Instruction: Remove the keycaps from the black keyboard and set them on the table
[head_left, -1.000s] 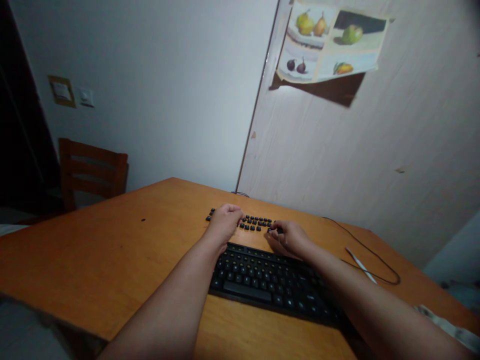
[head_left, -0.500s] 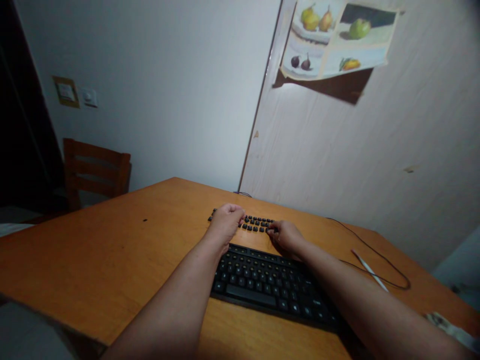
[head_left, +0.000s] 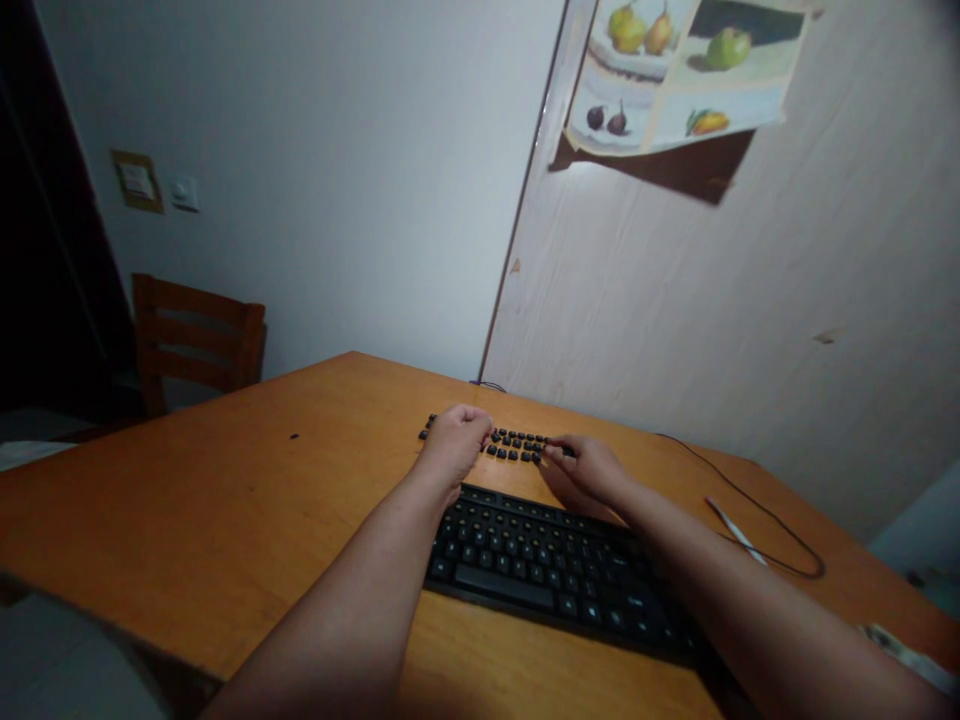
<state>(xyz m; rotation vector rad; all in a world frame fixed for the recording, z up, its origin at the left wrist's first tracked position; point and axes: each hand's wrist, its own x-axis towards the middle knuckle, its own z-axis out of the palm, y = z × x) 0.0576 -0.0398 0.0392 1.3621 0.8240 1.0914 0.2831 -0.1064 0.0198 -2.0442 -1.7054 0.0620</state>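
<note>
Rows of loose black key caps [head_left: 513, 455] lie on the wooden table behind a black keyboard [head_left: 502, 585], its front rows still capped and small yellowish spots showing farther back. My left hand [head_left: 459, 440] is curled closed over the left part of the rows, thumb against the fingers; what it holds, if anything, is hidden. At the right end of the rows is my right hand [head_left: 589, 465], thumb and forefinger slightly apart, with something dark visible in the gap. Its shadow falls on the table below.
One small dark piece [head_left: 294, 436] lies apart on the table [head_left: 187, 510] at left. A thin cable [head_left: 780, 520] loops at right beside a white pen-like stick [head_left: 739, 532]. A wooden chair [head_left: 199, 335] stands beyond the left edge; the wall rises behind the table.
My right hand has moved slightly right and up, off the front row's end key cap, and its thumb and forefinger have parted. My left hand stays nearly in place. The view has shifted a little.
</note>
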